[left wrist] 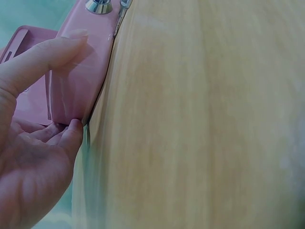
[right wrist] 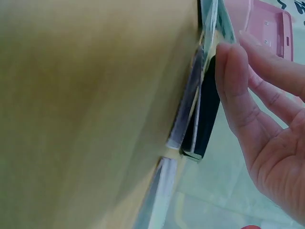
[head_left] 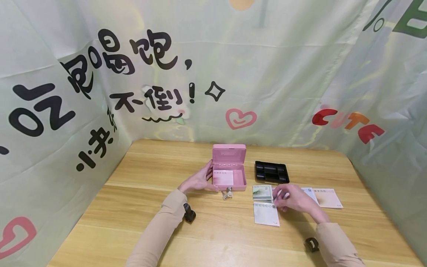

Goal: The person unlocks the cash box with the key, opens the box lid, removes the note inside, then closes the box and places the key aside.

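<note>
A pink cash box (head_left: 239,174) stands with its lid up and a pink banknote stack (head_left: 224,178) inside. My left hand (head_left: 198,180) grips its left side; in the left wrist view the thumb (left wrist: 52,56) lies on the front wall and the fingertips are at the corner. My right hand (head_left: 293,198) pinches a greenish banknote bundle (head_left: 262,192) by its right edge, tilted up in the right wrist view. Nearer the front lies a pale banknote stack (head_left: 266,214). Right of the hand are a bluish stack (head_left: 310,193), partly hidden, and an orange-pink stack (head_left: 328,198).
Behind the notes lies a black compartment tray (head_left: 271,172). Keys (head_left: 225,195) hang from the lock at the box's front. Printed cloth (head_left: 283,74) encloses the wooden table (head_left: 207,237) at the back and sides.
</note>
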Action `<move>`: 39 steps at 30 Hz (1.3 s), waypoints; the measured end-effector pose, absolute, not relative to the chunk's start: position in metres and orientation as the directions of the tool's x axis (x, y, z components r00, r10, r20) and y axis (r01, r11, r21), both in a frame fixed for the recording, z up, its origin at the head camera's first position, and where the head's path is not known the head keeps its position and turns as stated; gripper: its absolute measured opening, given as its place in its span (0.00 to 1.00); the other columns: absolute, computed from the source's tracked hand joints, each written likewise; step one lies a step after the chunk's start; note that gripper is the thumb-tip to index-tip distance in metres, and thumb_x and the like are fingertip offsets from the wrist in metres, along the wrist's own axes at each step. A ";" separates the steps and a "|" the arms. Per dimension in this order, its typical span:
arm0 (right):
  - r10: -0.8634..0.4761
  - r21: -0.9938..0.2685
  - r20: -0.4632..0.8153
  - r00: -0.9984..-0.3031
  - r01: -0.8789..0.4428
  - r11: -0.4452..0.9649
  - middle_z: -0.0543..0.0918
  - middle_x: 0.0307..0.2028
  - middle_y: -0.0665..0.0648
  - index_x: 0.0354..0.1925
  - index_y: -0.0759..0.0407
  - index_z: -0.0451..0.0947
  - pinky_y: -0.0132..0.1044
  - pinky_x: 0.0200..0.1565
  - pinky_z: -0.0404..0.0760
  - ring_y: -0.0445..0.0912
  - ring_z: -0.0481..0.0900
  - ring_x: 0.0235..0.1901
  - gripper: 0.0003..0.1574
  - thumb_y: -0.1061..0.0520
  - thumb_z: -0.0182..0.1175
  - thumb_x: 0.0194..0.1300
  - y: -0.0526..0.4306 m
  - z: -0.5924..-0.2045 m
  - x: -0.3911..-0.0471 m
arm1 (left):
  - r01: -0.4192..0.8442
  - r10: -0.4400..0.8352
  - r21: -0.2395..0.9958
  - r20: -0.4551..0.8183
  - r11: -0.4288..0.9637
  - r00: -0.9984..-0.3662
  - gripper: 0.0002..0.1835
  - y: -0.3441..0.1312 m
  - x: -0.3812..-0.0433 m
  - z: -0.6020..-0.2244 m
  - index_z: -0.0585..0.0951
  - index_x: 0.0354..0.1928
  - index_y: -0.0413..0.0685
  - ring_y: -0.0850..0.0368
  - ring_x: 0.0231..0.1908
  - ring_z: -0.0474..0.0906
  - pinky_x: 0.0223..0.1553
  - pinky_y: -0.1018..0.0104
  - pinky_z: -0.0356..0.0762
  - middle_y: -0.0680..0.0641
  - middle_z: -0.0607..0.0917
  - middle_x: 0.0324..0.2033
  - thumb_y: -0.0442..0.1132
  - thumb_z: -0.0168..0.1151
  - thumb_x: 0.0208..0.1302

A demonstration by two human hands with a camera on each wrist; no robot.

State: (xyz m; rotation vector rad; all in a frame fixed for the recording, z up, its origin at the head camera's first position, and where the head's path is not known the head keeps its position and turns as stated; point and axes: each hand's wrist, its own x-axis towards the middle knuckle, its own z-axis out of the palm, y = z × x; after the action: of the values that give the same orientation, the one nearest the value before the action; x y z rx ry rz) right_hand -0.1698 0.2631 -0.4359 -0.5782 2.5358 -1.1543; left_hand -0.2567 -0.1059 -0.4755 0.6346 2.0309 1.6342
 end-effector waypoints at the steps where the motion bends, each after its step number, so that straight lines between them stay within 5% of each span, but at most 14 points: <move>1: -0.469 -0.764 -0.097 -0.878 -0.237 0.600 0.84 0.28 0.59 0.42 0.71 0.78 0.36 0.23 0.87 0.43 0.82 0.22 0.14 0.65 0.69 0.59 0.263 -0.435 -0.171 | 0.070 0.608 0.979 -0.062 0.190 -0.791 0.69 -0.106 -0.257 -0.475 0.29 0.79 0.43 0.40 0.80 0.39 0.82 0.52 0.44 0.37 0.37 0.81 0.20 0.71 0.48; 13: -0.461 -0.707 0.007 -0.887 -0.330 0.626 0.81 0.26 0.55 0.43 0.71 0.79 0.32 0.24 0.84 0.41 0.80 0.22 0.12 0.67 0.67 0.60 0.247 -0.413 -0.184 | 0.065 0.620 0.982 -0.060 0.177 -0.782 0.69 -0.106 -0.257 -0.476 0.28 0.79 0.41 0.40 0.81 0.39 0.83 0.53 0.42 0.37 0.36 0.81 0.19 0.71 0.49; 22: -0.526 -0.697 0.113 -0.843 -0.444 0.562 0.86 0.33 0.58 0.42 0.66 0.82 0.28 0.35 0.86 0.38 0.82 0.32 0.10 0.66 0.68 0.61 0.224 -0.397 -0.206 | 0.080 0.622 0.982 -0.044 0.170 -0.782 0.70 -0.107 -0.258 -0.477 0.27 0.78 0.40 0.39 0.80 0.39 0.82 0.52 0.43 0.36 0.36 0.80 0.19 0.71 0.48; 33: -0.537 -0.798 0.045 -0.842 -0.354 0.487 0.85 0.45 0.73 0.49 0.72 0.80 0.31 0.46 0.87 0.53 0.86 0.44 0.15 0.68 0.64 0.63 0.194 -0.395 -0.240 | 0.062 0.616 0.983 -0.060 0.175 -0.785 0.70 -0.105 -0.257 -0.475 0.27 0.78 0.39 0.39 0.80 0.39 0.83 0.52 0.42 0.36 0.36 0.80 0.19 0.71 0.47; 39: -0.543 -0.811 -0.001 -0.840 -0.317 0.492 0.84 0.48 0.74 0.51 0.75 0.79 0.44 0.54 0.88 0.64 0.85 0.50 0.18 0.68 0.65 0.62 0.174 -0.405 -0.259 | 0.057 0.609 0.979 -0.077 0.197 -0.790 0.70 -0.106 -0.259 -0.477 0.28 0.78 0.40 0.39 0.80 0.39 0.82 0.51 0.43 0.36 0.35 0.80 0.20 0.71 0.48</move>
State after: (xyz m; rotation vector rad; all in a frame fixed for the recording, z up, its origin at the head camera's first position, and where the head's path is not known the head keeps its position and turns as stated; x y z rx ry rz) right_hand -0.2588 0.1737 -0.4053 -0.7313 2.4818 -1.2698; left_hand -0.2589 -0.1057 -0.4773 0.6194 2.0261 1.6268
